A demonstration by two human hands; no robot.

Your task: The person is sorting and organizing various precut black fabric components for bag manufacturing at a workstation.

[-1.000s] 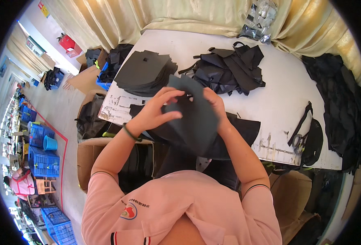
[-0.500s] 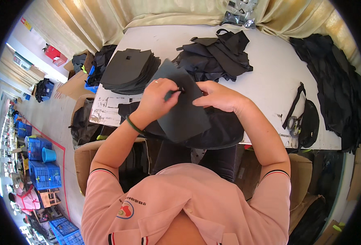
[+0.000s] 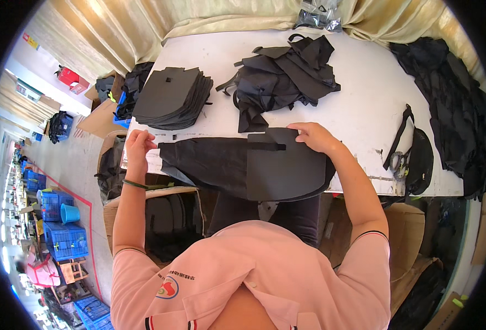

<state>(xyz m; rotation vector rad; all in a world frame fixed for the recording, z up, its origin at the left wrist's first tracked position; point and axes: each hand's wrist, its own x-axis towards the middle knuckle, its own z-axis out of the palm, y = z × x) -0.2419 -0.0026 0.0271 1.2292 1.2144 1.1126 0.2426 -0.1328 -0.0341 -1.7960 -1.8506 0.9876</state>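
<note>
A dark grey panel (image 3: 287, 173) with a short black strap (image 3: 267, 146) across its upper part lies flat over the right part of a black fabric piece (image 3: 207, 162) at the table's near edge. My right hand (image 3: 314, 137) pinches the panel's upper right corner between thumb and fingers. Just beyond the fabric's left end is my left hand (image 3: 138, 147), its fingers curled in; I cannot make out anything in them. Close to that hand, a small black scrap (image 3: 175, 136) rests on the table.
On the white table (image 3: 358, 121) stand a stack of dark grey panels (image 3: 168, 99) at left and a heap of black fabric pieces (image 3: 287, 71) behind. A black pouch (image 3: 418, 162) and scissors (image 3: 399, 165) lie at right, near piled black fabric (image 3: 446, 104). Cardboard boxes (image 3: 407, 225) flank my legs.
The panel has come down from my raised hands onto the black fabric. My left hand has let go of it and moved left; my right hand stays at its far edge.
</note>
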